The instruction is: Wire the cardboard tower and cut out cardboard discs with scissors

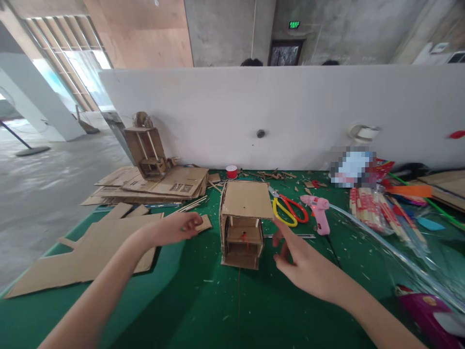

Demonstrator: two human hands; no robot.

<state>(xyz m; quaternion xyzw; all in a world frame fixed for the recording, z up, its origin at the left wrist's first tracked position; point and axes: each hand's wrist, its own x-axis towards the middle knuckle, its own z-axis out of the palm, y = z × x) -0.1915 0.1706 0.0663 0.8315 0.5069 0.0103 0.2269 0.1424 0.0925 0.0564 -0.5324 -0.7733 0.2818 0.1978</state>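
Observation:
A small cardboard box structure (247, 199) stands upright in the middle of the green table, with an open front and an inner shelf. A red string (239, 291) runs from its front down over the tabletop. To the left of the box, my left hand (178, 227) hovers with its fingers loosely curled and apart, near a small cardboard square (205, 223); it holds nothing. On the right side, my right hand (296, 254) is close to the box's right edge, fingers bent and apart, with nothing in them. Whether a fingertip touches the box top, I cannot tell.
Cut cardboard (98, 245) and a taller cardboard model (147, 150) are at left. A red spool (231, 171) sits behind. Scissors (290, 211), a pink glue gun (319, 213), packaged sticks (370, 208) and a purple object (428, 315) are at right. A white partition (203, 116) borders the table.

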